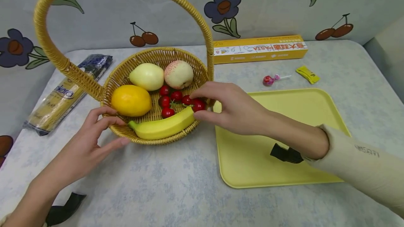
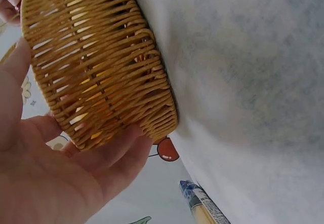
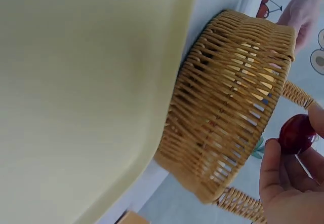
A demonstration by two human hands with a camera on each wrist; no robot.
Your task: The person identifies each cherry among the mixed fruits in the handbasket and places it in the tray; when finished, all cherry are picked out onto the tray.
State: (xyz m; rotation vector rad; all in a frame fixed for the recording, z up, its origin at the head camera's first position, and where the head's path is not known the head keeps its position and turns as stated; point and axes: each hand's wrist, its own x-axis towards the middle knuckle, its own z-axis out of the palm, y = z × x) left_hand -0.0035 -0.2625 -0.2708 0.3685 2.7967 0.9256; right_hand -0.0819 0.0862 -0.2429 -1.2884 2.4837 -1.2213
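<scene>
A wicker basket (image 1: 170,139) with a tall arched handle holds a banana (image 1: 164,125), a yellow lemon-like fruit (image 1: 131,100), a pale green pear-like fruit (image 1: 147,76), a peach (image 1: 178,75) and a bunch of cherry tomatoes (image 1: 165,101) with green stems. My right hand (image 1: 236,109) reaches over the basket's right rim and pinches one dark red cherry tomato (image 3: 297,134) between thumb and fingers. At the left front side, my left hand (image 1: 91,136) holds the basket, its thumb and fingers spread along the rim and wall (image 2: 101,67).
A yellow tray (image 1: 252,160) lies right of the basket, under my right forearm. Behind it are a lollipop (image 1: 268,80), a small yellow packet (image 1: 307,74) and a long pasta box (image 1: 260,49). On the left lies a bag of spaghetti (image 1: 60,101). A patterned wall backs the table.
</scene>
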